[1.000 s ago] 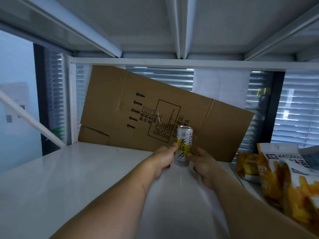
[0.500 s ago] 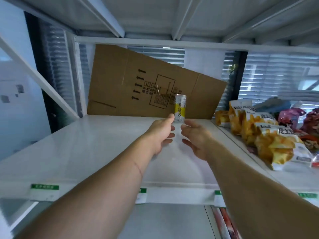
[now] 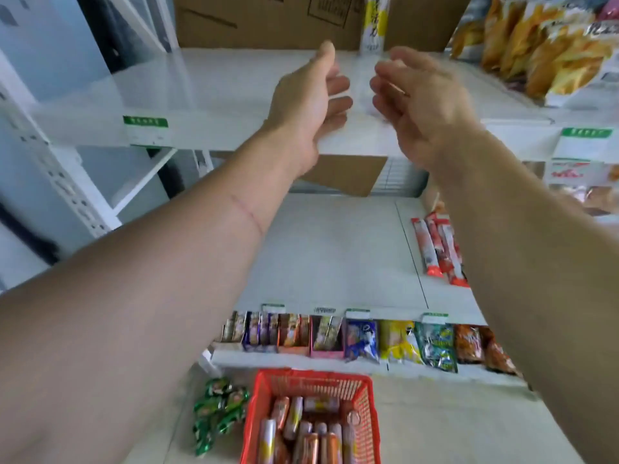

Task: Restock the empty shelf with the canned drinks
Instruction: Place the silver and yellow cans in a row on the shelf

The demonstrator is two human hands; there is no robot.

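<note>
In the head view, a tall slim silver can with a yellow label and dark characters point(image 3: 374, 23) is standing upright at the back of the white glossy metal shelf point(image 3: 201, 92), right in front of a flat brown cardboard sheet point(image 3: 268, 21) that is leaning behind it; its top is running out of the picture. The left hand point(image 3: 310, 98) and the right hand point(image 3: 418, 102) are hovering side by side over the shelf's front part, palms facing each other, fingers loosely bent and gripping nothing, both apart from the can. Yellow-orange snack bags point(image 3: 542, 48) are lying on the same shelf to the right, and green-topped price tags point(image 3: 145, 121) are sitting on its front edge. Below, a grey shelf board point(image 3: 335, 256) is carrying red and white stick packs point(image 3: 438, 249) at its right side, and a lower row is showing small colourful snack boxes and packets point(image 3: 335, 336). On the pale floor a red plastic mesh basket point(image 3: 365, 410) is holding more slim cans lying on their sides point(image 3: 301, 430), with green wrapped sweets point(image 3: 217, 410) just beside its left wall. Compared with half a second ago, the camera is tilting down, so the lower shelves and the basket are coming into sight, and both hands are pulling back nearer to the shelf's front edge while the can is staying where it was set.
</note>
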